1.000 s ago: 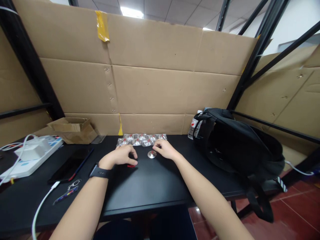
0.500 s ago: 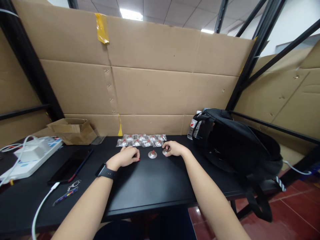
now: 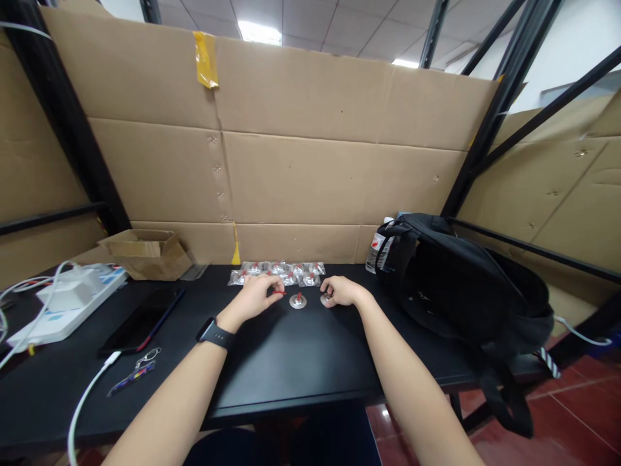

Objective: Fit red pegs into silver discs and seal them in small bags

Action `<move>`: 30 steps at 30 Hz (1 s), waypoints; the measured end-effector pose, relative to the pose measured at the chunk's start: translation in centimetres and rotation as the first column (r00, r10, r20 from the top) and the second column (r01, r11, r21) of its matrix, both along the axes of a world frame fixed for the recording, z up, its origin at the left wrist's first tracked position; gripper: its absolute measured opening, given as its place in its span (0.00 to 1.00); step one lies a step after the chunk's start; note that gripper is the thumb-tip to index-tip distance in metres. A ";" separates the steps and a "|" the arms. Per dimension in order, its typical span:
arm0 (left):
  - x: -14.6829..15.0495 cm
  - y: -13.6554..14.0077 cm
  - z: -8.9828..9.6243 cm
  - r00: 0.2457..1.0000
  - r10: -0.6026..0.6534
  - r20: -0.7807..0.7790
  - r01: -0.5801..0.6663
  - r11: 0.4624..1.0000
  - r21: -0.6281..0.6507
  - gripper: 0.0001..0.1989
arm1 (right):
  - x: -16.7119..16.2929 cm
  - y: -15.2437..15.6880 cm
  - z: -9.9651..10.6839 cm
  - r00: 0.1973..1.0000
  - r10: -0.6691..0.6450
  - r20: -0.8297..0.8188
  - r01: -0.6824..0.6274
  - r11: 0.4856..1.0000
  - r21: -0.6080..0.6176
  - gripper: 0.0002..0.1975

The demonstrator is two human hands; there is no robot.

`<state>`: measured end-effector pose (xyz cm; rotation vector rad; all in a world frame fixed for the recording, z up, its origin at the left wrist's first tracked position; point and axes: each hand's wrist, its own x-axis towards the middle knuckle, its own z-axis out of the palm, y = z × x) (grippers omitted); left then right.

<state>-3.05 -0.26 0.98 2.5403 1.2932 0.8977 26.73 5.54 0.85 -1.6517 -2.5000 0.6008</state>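
Note:
My left hand, with a dark watch on the wrist, is closed at the fingertips. A small red piece shows there; its exact kind is too small to make out. Just right of it a round silvery suction cup with a red stem stands upright on the black table, untouched. My right hand has its thumb and fingers closed on a second suction cup, which rests on the table and is partly hidden by the fingers. Behind both hands lie several bagged suction cups in two rows.
A black backpack and a water bottle stand at the right. On the left are an open cardboard box, a power strip, a phone and a keychain. A cardboard wall closes the back.
My left hand has moved right and slightly up toward the free suction cup, bringing the red piece closer to it. My right hand stays at its suction cup.

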 end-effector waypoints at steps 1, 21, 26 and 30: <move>0.0 0.0 0.0 1.000 0.010 -0.003 -0.010 1.000 0.008 0.02 | 0.0 0.0 0.0 1.000 -0.005 0.000 0.005 1.000 -0.007 0.26; 0.2 -0.4 0.6 1.000 0.024 0.018 -0.022 0.997 -0.075 0.08 | -0.1 -0.6 0.6 0.996 0.081 -0.045 -0.080 0.996 0.029 0.24; 0.1 0.0 0.3 1.000 0.017 0.003 -0.016 0.998 -0.058 0.09 | -0.3 -0.8 0.7 0.998 0.031 -0.059 -0.025 0.994 0.107 0.20; 0.2 -0.1 0.5 0.999 0.023 0.031 -0.022 1.000 -0.014 0.10 | -0.8 -1.2 1.0 0.986 0.044 -0.160 -0.008 0.976 0.220 0.19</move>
